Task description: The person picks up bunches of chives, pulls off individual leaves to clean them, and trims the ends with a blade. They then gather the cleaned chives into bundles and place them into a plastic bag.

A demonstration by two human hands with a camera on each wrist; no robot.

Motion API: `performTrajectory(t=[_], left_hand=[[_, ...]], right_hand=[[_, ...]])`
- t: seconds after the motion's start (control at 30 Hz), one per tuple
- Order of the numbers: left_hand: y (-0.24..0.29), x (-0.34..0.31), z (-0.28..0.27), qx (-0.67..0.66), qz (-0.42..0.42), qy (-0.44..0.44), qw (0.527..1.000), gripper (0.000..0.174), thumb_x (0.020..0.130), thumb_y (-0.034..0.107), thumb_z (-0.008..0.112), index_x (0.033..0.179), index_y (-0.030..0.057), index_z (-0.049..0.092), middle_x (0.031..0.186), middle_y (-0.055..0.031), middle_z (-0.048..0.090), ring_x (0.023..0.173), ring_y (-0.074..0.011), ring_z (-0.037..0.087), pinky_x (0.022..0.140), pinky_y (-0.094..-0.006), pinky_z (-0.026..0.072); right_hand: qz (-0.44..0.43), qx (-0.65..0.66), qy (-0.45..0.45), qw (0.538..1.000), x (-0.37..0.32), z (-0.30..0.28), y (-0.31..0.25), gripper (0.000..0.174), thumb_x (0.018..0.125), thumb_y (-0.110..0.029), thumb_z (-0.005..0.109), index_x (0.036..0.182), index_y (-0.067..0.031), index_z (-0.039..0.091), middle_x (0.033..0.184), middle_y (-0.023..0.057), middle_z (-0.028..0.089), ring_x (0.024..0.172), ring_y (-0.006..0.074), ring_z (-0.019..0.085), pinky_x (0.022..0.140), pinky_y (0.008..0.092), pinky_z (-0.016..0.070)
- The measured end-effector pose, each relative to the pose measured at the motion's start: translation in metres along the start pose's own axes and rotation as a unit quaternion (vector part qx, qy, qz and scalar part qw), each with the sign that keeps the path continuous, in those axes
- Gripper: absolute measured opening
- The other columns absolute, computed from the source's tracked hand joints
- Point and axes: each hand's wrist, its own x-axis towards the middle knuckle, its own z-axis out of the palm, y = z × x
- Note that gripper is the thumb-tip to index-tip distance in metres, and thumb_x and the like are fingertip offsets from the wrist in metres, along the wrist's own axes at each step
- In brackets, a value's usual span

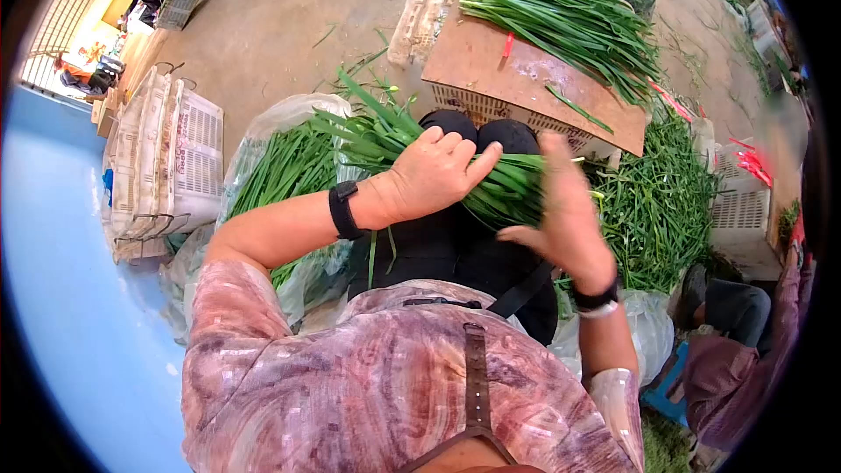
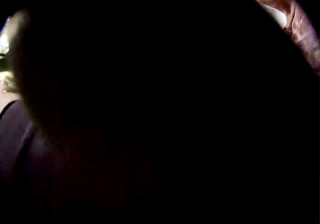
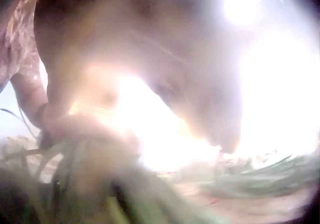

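A bunch of garlic chives (image 1: 508, 194), long flat green leaves, lies across the person's lap in the head view. The left hand (image 1: 436, 173) grips it around the middle, fingers curled over the top. At the bunch's right end the right hand (image 1: 571, 215) is blurred by motion, with its fingers straight and thumb spread apart. The right wrist view shows that hand (image 3: 150, 48) hazily above the blurred leaves (image 3: 145, 199). Almost all of the left wrist view is dark, so the left hand's grip is hidden there.
A board (image 1: 543, 61) on a crate ahead bears a pile of chives (image 1: 561, 26) and red ties. A plastic bag (image 1: 302, 109) of chives stands left, loose greens (image 1: 661, 201) lie right. White crates (image 1: 188, 153) stand by the blue wall (image 1: 53, 236). Another person's leg (image 1: 740, 307) shows at right.
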Motion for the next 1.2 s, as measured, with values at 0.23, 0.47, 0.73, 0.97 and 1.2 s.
performTrajectory(t=[0.23,0.47,0.73,0.97,1.2], left_hand=[[-0.007,0.029,-0.02,0.046,0.042,-0.01,0.998,0.012,0.069,0.015,0.057,0.079,0.0085,0.052,0.064,0.0001,0.049,0.061,-0.0145,0.052,0.058,-0.0277,0.0395],[-0.032,0.055,-0.029,0.072,0.086,0.03,0.993,0.016,0.072,0.017,0.057,0.086,0.0094,0.054,0.069,0.0007,0.053,0.065,-0.0144,0.056,0.064,-0.0291,0.0412],[-0.177,0.045,-0.038,0.089,-0.067,0.076,0.991,0.029,0.081,0.009,0.056,0.11,0.011,0.058,0.092,-0.0083,0.063,0.084,-0.0279,0.061,0.071,-0.0406,0.049],[-0.186,0.05,0.005,-0.516,-0.314,0.012,0.797,0.055,0.079,0.019,0.068,0.128,0.0025,0.049,0.117,-0.0105,0.059,0.11,-0.0204,0.055,0.095,-0.0347,0.0434],[-0.016,0.139,0.076,-0.836,-0.005,-0.163,0.523,0.09,0.07,0.046,0.075,0.137,0.0012,0.037,0.131,-0.0151,0.05,0.122,-0.0259,0.047,0.106,-0.0406,0.0323]], right_hand=[[0.062,-0.025,0.033,0.997,0.02,0.066,0.001,0.07,0.063,-0.01,0.074,0.126,-0.0023,0.045,0.122,0.0138,0.055,0.11,0.0318,0.053,0.098,0.0471,0.0368],[0.113,0.063,0.04,0.991,0.032,0.035,0.017,0.033,0.065,-0.007,0.07,0.094,-0.0059,0.052,0.085,0.0184,0.062,0.081,0.0413,0.059,0.067,0.0463,0.0482],[0.181,0.149,0.063,0.97,-0.018,-0.026,0.094,0.036,0.069,-0.002,0.068,0.103,0.0017,0.058,0.083,0.016,0.066,0.079,0.0263,0.064,0.073,0.0351,0.049],[0.243,0.508,0.197,0.803,-0.045,-0.098,0.113,0.035,0.076,-0.012,0.068,0.106,-0.0013,0.054,0.084,0.0071,0.06,0.078,0.0206,0.062,0.074,0.0366,0.0527],[0.127,0.703,0.164,0.68,0.021,-0.086,0.104,0.039,0.081,-0.012,0.064,0.115,-0.0054,0.047,0.092,0.0042,0.054,0.091,0.0208,0.057,0.088,0.0467,0.0501]])
